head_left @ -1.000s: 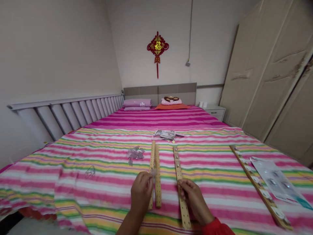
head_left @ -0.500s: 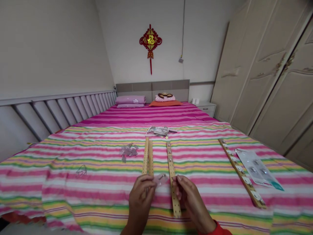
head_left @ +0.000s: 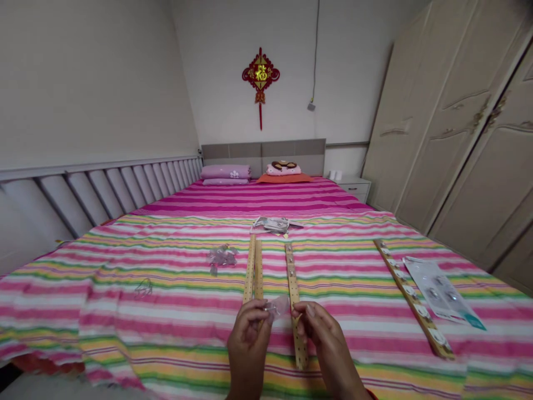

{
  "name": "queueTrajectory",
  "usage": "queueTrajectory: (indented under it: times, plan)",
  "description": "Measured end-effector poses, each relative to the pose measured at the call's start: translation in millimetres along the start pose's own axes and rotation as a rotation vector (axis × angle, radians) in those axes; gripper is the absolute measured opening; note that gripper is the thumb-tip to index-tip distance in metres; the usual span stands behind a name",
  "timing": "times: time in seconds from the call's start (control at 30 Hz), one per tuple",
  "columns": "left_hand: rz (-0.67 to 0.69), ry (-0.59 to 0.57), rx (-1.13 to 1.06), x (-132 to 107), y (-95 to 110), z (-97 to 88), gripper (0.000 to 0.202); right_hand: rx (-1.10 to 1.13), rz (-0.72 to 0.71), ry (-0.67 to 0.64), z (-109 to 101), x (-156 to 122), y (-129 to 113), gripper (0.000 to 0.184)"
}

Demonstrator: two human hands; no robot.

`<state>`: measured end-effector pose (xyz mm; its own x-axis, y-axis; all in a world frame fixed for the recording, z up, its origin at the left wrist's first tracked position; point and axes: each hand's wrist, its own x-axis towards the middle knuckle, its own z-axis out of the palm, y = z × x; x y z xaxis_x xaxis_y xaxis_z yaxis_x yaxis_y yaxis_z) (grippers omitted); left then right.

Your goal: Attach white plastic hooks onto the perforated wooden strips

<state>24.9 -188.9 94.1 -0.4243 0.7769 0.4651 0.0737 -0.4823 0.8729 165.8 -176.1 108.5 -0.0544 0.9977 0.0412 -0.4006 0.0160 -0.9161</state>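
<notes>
My left hand (head_left: pixel 250 336) is closed, pinching a small clear plastic bag (head_left: pixel 280 307) with a little shiny piece inside. My right hand (head_left: pixel 327 341) hovers over a perforated wooden strip (head_left: pixel 293 286), thumb and fingers pressed together; whatever may be between them is too small to make out. Several metal fittings sit along the far end of that strip. Two more perforated wooden strips (head_left: pixel 249 272) lie side by side just left of it, their near ends hidden behind my left hand.
Left lies a heap of small plastic bags (head_left: pixel 222 256) and a thin clear scrap (head_left: pixel 144 287). Beyond the strips is a grey-white packet (head_left: pixel 275 224). Rightward are a wooden strip with round white pieces (head_left: pixel 410 291) and a blister pack (head_left: pixel 441 291). Everything rests on a striped bedspread (head_left: pixel 175 333).
My left hand has shifted slightly right, and the plastic bag now points more to the right, near my right fingertips. My right hand stays pinched. The whole view has moved a little.
</notes>
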Motion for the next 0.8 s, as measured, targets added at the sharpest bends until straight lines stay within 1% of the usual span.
queueTrajectory:
  times: [0.1, 0.17, 0.23, 0.27, 0.33, 0.43, 0.53, 0.57, 0.67, 0.73, 0.8]
  plan:
    - [0.134, -0.052, 0.105, -4.7, -2.3, -3.8, 0.002, 0.004, -0.018, -0.013, 1.1, -3.7, -2.7, 0.035]
    - [0.217, -0.082, 0.168, -7.1, -4.3, -6.4, 0.007, -0.037, -0.043, -0.003, 2.1, -5.2, -4.9, 0.033]
    - [0.282, -0.145, 0.224, -7.0, -4.0, -8.4, 0.010, -0.081, -0.059, 0.023, 1.7, -4.5, -6.6, 0.031]
    - [0.300, -0.186, 0.245, -5.6, -2.7, -9.2, 0.011, -0.093, -0.061, 0.038, 0.8, -3.3, -7.1, 0.031]
    - [0.291, -0.270, 0.259, -0.1, 1.7, -10.5, 0.014, -0.090, -0.038, 0.046, -3.0, 0.0, -7.2, 0.032]
    - [0.165, -0.387, 0.192, 12.1, 8.2, -11.3, 0.014, -0.050, 0.064, -0.004, -10.5, 4.1, -4.9, 0.036]
    - [-0.053, -0.476, 0.042, 23.9, 9.9, -10.8, 0.003, -0.005, 0.157, -0.060, -15.3, 3.6, -1.4, 0.033]
    - [-0.134, -0.504, -0.013, 27.2, 9.6, -10.5, 0.003, -0.001, 0.175, -0.076, -15.9, 2.5, -0.4, 0.032]
    - [-0.337, -0.603, -0.156, 35.3, 8.1, -9.6, 0.014, -0.001, 0.219, -0.125, -15.4, -1.5, 1.7, 0.031]
    - [-0.427, -0.652, -0.207, 38.5, 7.5, -8.5, 0.017, 0.014, 0.254, -0.156, -14.7, -3.1, 2.2, 0.031]
    - [-0.509, -0.622, -0.208, 38.7, 6.0, -6.1, 0.024, 0.039, 0.270, -0.163, -14.6, -2.8, 3.2, 0.031]
